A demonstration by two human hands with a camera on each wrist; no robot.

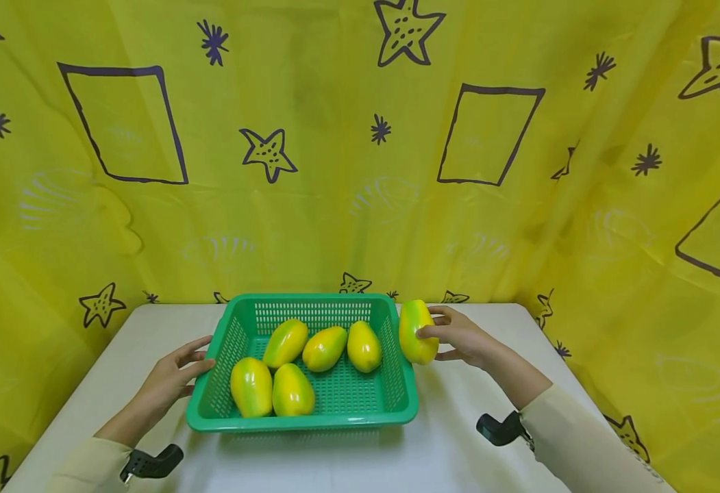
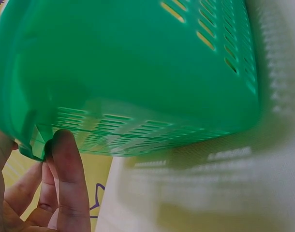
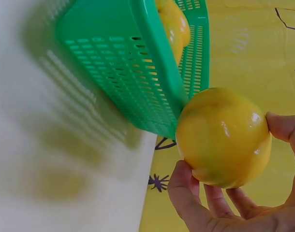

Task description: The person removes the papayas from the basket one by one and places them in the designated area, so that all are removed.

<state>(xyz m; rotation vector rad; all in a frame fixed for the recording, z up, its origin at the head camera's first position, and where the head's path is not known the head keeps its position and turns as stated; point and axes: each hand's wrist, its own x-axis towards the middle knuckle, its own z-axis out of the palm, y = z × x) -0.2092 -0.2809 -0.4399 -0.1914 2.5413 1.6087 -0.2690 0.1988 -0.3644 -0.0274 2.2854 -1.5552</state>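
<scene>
A green plastic basket [image 1: 366, 419] with slotted walls stands on the white table and holds several yellow-green mangoes [image 1: 325, 348]. At its left side my left hand [image 1: 171, 375] grips the rim, with fingertips [image 2: 67, 150] tucked beneath the edge in the left wrist view. Just outside the basket's right rim, my right hand [image 1: 458, 335] holds another mango [image 1: 417, 332] between thumb and fingers. In the right wrist view this mango [image 3: 225, 137] is seen end-on, off the table and close beside the rim; whether they touch I cannot tell.
The white table [image 1: 329, 462] extends on both sides of the basket. A yellow curtain [image 1: 329, 226] with drawn stars and frames hangs behind it and along both sides. Dark wrist devices [image 1: 153, 462] are strapped at both sleeves.
</scene>
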